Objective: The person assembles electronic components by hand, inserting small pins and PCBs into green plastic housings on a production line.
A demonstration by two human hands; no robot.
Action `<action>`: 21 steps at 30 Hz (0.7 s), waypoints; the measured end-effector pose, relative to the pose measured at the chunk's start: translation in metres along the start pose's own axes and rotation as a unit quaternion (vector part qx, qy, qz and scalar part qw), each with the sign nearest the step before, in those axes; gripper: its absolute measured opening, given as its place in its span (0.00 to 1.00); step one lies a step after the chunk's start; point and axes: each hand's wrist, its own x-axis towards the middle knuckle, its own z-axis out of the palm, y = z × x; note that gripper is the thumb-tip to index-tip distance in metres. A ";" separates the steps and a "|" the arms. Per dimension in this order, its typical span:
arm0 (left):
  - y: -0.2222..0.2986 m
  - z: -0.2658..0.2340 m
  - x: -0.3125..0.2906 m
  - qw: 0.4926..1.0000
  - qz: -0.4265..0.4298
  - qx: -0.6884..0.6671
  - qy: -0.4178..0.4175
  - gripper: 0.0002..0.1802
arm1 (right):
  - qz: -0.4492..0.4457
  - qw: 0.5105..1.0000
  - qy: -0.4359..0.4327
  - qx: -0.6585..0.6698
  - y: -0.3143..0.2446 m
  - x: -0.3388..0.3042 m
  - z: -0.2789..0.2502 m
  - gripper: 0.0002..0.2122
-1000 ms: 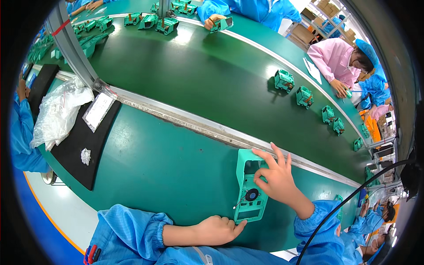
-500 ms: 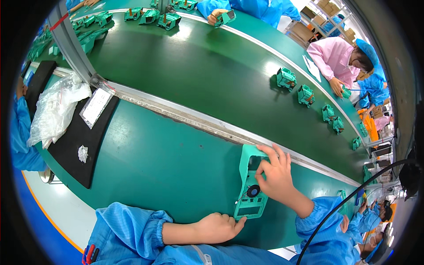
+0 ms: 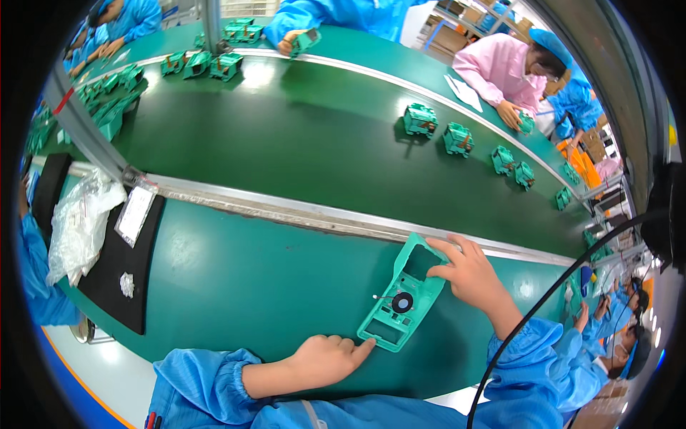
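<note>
A green plastic housing (image 3: pixel 426 293) lies at a slant on the near worktop, its far end close to the metal rail. It has a large opening at the far end and a smaller window at the near end. A round black speaker (image 3: pixel 401 302) with a thin wire sits about its middle. My right hand (image 3: pixel 471 275) grips the housing's far right side, thumb at the large opening and fingers over the edge. My left hand (image 3: pixel 325 363) has its fingers curled, and one fingertip touches the near left corner of the housing.
Beyond the metal rail (image 3: pixel 286 212) runs a dark green belt (image 3: pixel 286 136) carrying several green assemblies (image 3: pixel 457 139). To the left, a clear plastic bag (image 3: pixel 82 222) lies on a black mat (image 3: pixel 132 300). A black cable (image 3: pixel 529 322) hangs at right. Co-workers sit across the belt and alongside.
The housing has turned so that its near end points further left. My right hand has shifted to its far right edge, fingers less pinched. My left hand has moved left with the near corner.
</note>
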 end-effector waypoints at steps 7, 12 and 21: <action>-0.010 -0.011 0.016 0.989 -0.123 -0.086 0.015 0.20 | 0.078 0.986 0.137 0.049 0.004 -0.091 0.026 0.11; -0.043 -0.014 0.006 0.700 -0.378 -0.588 0.148 0.09 | 0.273 0.902 0.331 0.043 -0.008 -0.162 0.068 0.09; -0.053 -0.038 0.004 0.292 -0.396 -0.834 0.249 0.08 | 0.656 0.652 0.331 -0.187 0.111 -0.282 0.098 0.08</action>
